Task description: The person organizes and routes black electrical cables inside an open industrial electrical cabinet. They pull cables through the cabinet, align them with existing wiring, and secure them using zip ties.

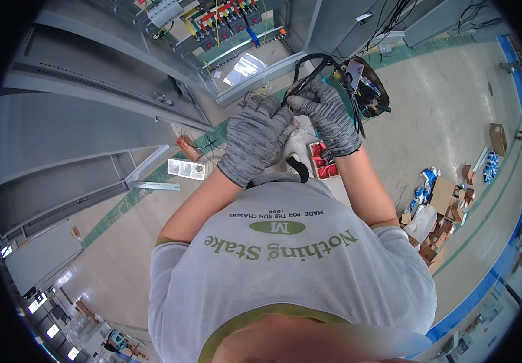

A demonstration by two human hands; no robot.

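Pinches black cables (329,60) at the left edge of the tool bucket (382,81) in a curled right hand (326,115), left hand (258,134) half-closed beside them, hold hidden. Could snag trailing loops on the bucket's tools (370,86) by tugging leftward. Has a cabinet frame (261,77) left of the bucket, open floor (448,91) right.

The mottled grey gloves (240,160) on the left hand (258,134) and right hand (329,118) are matt, coarse knitted cloth, rough beside the smooth, faintly shiny plastic of the thin black cable bundle (316,56). I see soft, dull cloth in the white printed T-shirt (285,272) near me, smooth painted sheet metal in the tall grey cabinet (61,130) at left, matt brown cardboard boxes (443,195) at right, and a smooth, glossy pale floor (448,115).
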